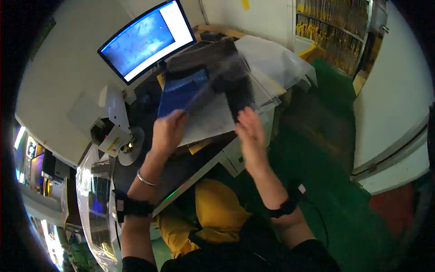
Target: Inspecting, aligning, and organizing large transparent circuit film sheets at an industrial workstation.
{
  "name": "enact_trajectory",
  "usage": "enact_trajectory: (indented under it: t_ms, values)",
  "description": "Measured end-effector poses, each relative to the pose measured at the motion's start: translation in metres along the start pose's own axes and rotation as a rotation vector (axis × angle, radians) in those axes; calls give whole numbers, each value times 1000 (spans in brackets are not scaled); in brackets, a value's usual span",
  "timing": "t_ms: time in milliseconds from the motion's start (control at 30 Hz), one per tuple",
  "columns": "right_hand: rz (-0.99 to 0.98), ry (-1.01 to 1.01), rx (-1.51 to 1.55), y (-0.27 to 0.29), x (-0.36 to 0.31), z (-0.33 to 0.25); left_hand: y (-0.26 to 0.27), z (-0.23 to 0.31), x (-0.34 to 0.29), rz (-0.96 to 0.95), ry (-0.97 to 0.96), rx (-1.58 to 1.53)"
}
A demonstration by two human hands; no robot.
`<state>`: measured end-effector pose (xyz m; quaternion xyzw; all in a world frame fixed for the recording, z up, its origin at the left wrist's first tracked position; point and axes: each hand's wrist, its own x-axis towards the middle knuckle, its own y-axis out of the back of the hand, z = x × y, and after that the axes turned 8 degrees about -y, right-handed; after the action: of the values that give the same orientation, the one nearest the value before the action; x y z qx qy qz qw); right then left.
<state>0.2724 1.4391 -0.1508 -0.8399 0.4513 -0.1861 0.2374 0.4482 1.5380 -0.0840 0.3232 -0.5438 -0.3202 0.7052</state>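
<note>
My left hand [170, 131] is closed on the near left corner of a thin, dark see-through sheet [222, 77], which looks like film and is smeared by motion. My right hand [251, 136] is near the sheets' right edge, its fingers stretched out and slightly blurred; I see nothing in it. Beneath the film lie a dark blue sheet [174, 97] and a pale grey sheet [210, 122], stacked on the dark desk [131, 179].
A monitor [140, 38] stands at the back left. Left of the sheets is a small white device on a round base [131, 147]. White sheets [276, 59] hang over the desk's right side. A white door [394, 90] and a shelf rack [335, 27] are at the right.
</note>
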Motion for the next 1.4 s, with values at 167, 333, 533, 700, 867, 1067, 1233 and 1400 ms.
enact_trajectory:
  t_ms: [167,333,533,700,867,1067,1233,1400]
  values:
    - [2,-375,169,22,20,-11,16,-23,20,81,185,-235]
    - [-269,-94,-1300,22,55,-8,1,-16,16,57,47,-146]
    - [-360,-96,-1721,-20,53,-19,-2,-11,4,27,-7,-143]
    - [-238,-87,-1524,8,70,9,-4,-16,-1,18,-10,-158]
    - [-314,-169,-1155,18,87,13,-3,-14,-1,-34,56,-175]
    - [-261,-507,-163,-9,86,-7,-2,-8,7,-18,-78,-144]
    - [-219,-397,368,-30,75,7,-4,-4,3,-78,-286,136]
    - [-335,-413,408,-70,18,17,-13,13,1,-83,-334,296]
